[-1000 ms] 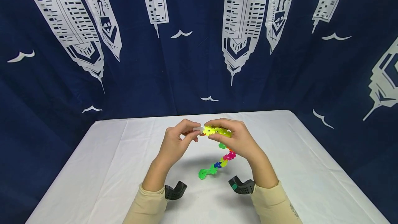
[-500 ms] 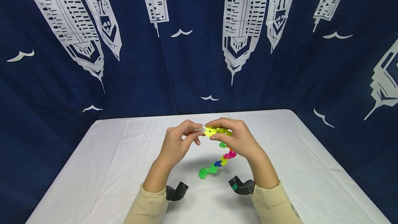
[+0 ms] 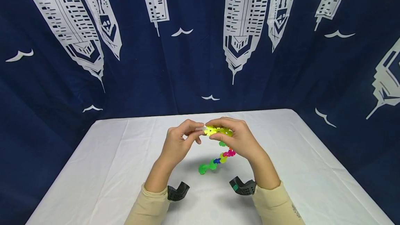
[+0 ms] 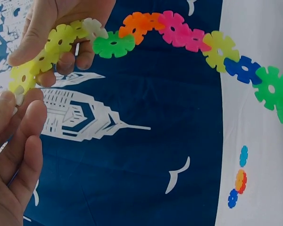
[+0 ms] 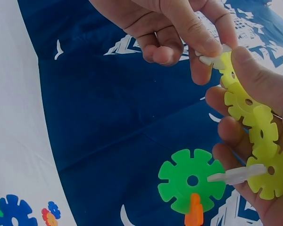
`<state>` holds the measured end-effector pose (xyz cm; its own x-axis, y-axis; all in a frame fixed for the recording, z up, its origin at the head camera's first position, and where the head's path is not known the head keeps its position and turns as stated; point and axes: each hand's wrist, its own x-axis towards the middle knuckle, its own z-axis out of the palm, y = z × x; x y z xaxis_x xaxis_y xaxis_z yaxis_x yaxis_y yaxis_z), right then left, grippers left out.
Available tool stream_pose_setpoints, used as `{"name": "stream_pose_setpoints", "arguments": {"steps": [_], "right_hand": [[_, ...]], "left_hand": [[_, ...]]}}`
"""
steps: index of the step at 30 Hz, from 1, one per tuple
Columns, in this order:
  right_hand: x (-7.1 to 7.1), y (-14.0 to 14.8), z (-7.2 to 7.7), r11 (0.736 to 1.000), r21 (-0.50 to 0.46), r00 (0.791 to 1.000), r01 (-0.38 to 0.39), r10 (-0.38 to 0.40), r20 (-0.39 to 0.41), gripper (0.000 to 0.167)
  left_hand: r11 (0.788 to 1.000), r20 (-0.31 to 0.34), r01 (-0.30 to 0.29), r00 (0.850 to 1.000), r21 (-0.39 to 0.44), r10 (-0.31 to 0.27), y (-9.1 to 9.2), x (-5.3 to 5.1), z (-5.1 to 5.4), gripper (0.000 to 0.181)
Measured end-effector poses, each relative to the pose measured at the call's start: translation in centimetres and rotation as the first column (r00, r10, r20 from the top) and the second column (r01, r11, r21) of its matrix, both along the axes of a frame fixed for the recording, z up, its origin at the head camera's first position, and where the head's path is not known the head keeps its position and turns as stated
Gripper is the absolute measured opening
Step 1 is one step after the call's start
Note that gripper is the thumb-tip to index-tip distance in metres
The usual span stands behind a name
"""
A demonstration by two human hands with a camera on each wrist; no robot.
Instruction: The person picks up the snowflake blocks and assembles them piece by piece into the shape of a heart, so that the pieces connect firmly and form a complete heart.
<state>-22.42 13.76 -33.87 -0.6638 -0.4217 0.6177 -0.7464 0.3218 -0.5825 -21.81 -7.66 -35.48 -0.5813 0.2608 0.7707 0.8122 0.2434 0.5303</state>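
Note:
My left hand (image 3: 179,141) pinches a small white notched disc (image 4: 20,95) between thumb and forefinger. It meets the end of a chain of interlocking plastic snowflake discs, touching a yellow disc (image 3: 210,131); how deep the notches engage is hidden by my fingertips. My right hand (image 3: 239,136) grips the yellow stretch of the chain (image 5: 247,101), thumb on one side and fingers on the other. Beyond that hand the chain runs on through another white disc (image 5: 238,175), a green disc (image 5: 192,181), orange (image 4: 135,28), pink (image 4: 173,29), yellow, blue (image 4: 244,68) and green discs.
The chain's far green end (image 3: 202,169) hangs low over the white tablecloth (image 3: 125,183). Loose discs lie on the cloth: light blue (image 4: 244,156), orange and red (image 4: 240,181), and blue (image 4: 232,198). A navy curtain (image 3: 187,72) with white city prints stands behind.
Both hands stay nearly in place, still joined at the white and yellow discs. The chain's hanging end has risen slightly. The left hand shifted slightly right.

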Motion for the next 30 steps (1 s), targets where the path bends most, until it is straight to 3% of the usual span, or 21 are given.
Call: {"name": "stream_pose_setpoints", "arguments": {"steps": [10, 20, 24, 28, 30], "right_hand": [[-0.2, 0.3, 0.0, 0.999, 0.040, 1.000, 0.023, -0.023, 0.014, 0.032], [-0.5, 1.1, 0.2, 0.996, 0.050, 0.996, 0.076, -0.078, 0.053, 0.031], [-0.6, 1.5, 0.3, 0.995, 0.044, 0.995, 0.085, -0.086, 0.044, 0.031], [-0.6, 1.9, 0.2, 0.993, 0.055, 0.993, 0.107, -0.109, 0.048, 0.031], [-0.6, 2.1, 0.2, 0.991, 0.061, 0.991, 0.122, -0.125, 0.045, 0.030]], "left_hand": [[0.999, 0.038, 0.036, 0.999, -0.020, -0.035, -0.3, -0.8, -0.7, 0.021], [0.998, 0.161, 0.059, 0.985, 0.036, -0.064, 0.5, -2.7, -3.3, 0.017], [1.000, 0.288, 0.004, 0.958, 0.000, -0.004, 0.9, -3.9, -4.7, 0.015], [0.995, 0.408, -0.080, 0.907, -0.065, 0.100, 1.3, -5.3, -6.6, 0.013], [0.991, 0.447, -0.091, 0.886, -0.096, 0.124, 1.4, -6.2, -7.6, 0.015]]}}
